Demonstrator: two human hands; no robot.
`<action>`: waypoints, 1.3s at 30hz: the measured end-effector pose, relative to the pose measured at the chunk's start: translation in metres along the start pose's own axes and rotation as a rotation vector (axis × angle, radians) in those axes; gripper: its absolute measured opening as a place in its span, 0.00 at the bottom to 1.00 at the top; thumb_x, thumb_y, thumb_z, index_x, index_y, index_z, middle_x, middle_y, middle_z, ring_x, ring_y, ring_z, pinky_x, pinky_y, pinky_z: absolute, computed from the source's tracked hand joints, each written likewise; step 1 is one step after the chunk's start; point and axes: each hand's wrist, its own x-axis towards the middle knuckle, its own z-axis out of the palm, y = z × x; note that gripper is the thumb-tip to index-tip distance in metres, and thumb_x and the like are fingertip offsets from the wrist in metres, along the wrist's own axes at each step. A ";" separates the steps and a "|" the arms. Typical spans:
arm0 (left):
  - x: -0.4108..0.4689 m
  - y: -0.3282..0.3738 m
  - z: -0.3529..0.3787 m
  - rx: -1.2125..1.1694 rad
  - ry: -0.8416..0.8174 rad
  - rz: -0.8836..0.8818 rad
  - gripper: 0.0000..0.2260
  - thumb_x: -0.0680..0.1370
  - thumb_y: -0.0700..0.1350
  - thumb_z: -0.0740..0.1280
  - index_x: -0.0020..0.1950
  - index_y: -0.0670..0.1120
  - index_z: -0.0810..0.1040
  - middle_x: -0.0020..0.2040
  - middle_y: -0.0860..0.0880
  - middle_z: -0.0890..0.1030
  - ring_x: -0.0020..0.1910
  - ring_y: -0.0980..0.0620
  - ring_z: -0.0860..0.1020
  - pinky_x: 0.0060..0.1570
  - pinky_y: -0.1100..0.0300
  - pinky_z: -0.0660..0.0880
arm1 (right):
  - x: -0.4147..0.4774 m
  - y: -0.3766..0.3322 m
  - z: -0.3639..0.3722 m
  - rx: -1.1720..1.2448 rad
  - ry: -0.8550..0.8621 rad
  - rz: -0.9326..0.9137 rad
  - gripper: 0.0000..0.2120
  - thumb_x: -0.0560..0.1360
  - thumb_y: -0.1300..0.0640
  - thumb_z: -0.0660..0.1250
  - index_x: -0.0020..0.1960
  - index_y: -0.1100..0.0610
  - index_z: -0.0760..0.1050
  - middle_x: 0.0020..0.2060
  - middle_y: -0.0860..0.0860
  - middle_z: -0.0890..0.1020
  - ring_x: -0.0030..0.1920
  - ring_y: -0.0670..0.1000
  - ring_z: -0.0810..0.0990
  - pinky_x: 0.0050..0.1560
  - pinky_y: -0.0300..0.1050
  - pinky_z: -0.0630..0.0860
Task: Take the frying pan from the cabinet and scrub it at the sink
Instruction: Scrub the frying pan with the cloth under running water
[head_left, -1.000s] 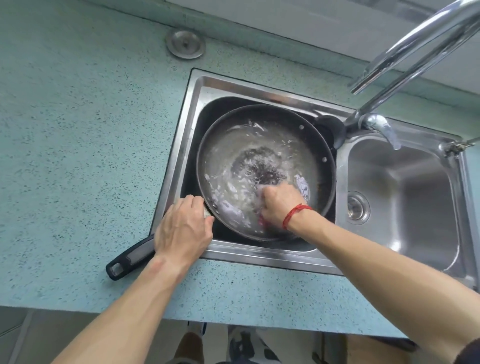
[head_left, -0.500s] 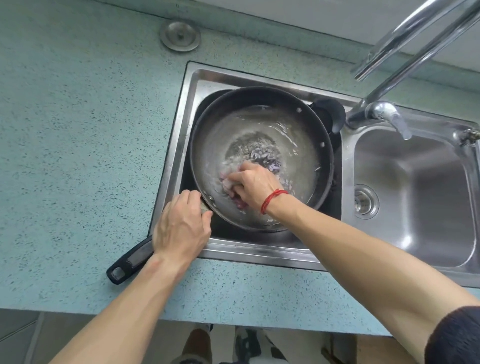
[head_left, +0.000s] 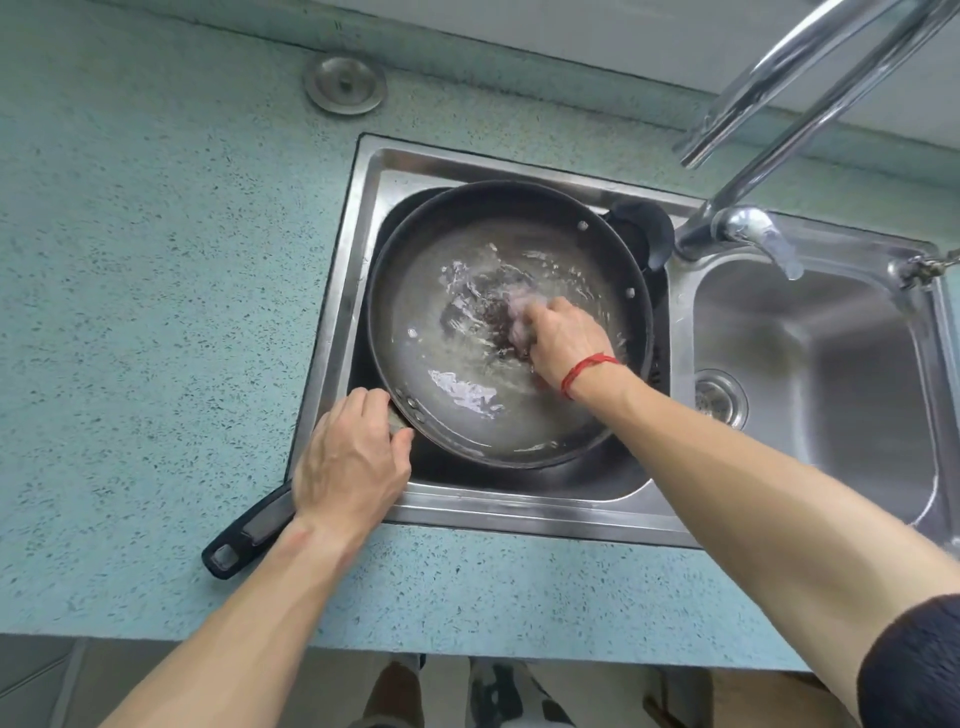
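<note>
- The frying pan (head_left: 441, 415) sits in the left basin of the sink (head_left: 337, 322), tilted a little, with its rim resting toward the near edge of the basin, between the two hands.
- The left hand (head_left: 353, 462) is closed around the pan's handle (head_left: 249, 535) right where it joins the pan; the fingers curl over the top and the thumb presses at the rim. The free end of the handle sticks out behind this hand, over the table (head_left: 156, 312).
- The right hand (head_left: 563, 338) is inside the pan, its fingers curled tightly on a pale scrubber (head_left: 522, 317) that it presses against the pan floor near the middle. What kind of scrubber it is cannot be told, since it is blurred.
- Water and white suds (head_left: 462, 389) lie over the pan floor, between the two hands and just ahead of the right one.
- A red string bracelet (head_left: 587, 369) circles the right wrist.
- A dark rounded piece (head_left: 644, 228) shows beyond the right hand, just past the pan's far rim.
- To the right of the right forearm lies the second basin (head_left: 831, 364) with its drain (head_left: 719, 397); the faucet (head_left: 810, 119) rises above it.
- Far ahead of the left hand, a round metal cap (head_left: 345, 85) is set into the table.
</note>
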 end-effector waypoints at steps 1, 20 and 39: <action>0.000 0.000 0.000 -0.001 -0.004 -0.009 0.08 0.75 0.46 0.70 0.48 0.44 0.73 0.40 0.49 0.75 0.39 0.50 0.73 0.38 0.55 0.72 | -0.007 0.000 0.003 -0.008 -0.021 0.013 0.11 0.76 0.61 0.64 0.58 0.54 0.75 0.54 0.58 0.77 0.53 0.61 0.79 0.53 0.53 0.77; -0.001 0.003 -0.003 0.001 -0.019 -0.058 0.08 0.76 0.47 0.68 0.50 0.44 0.74 0.44 0.49 0.76 0.43 0.48 0.74 0.40 0.56 0.69 | 0.032 -0.036 0.007 0.194 0.081 -0.016 0.10 0.74 0.55 0.66 0.46 0.39 0.75 0.45 0.50 0.81 0.45 0.54 0.81 0.50 0.49 0.80; -0.001 0.004 -0.004 -0.001 -0.004 -0.038 0.07 0.76 0.46 0.68 0.48 0.44 0.74 0.41 0.50 0.75 0.38 0.50 0.72 0.36 0.57 0.69 | -0.038 -0.026 0.015 -0.032 -0.147 0.135 0.11 0.74 0.65 0.67 0.55 0.55 0.78 0.47 0.57 0.84 0.50 0.59 0.83 0.49 0.51 0.79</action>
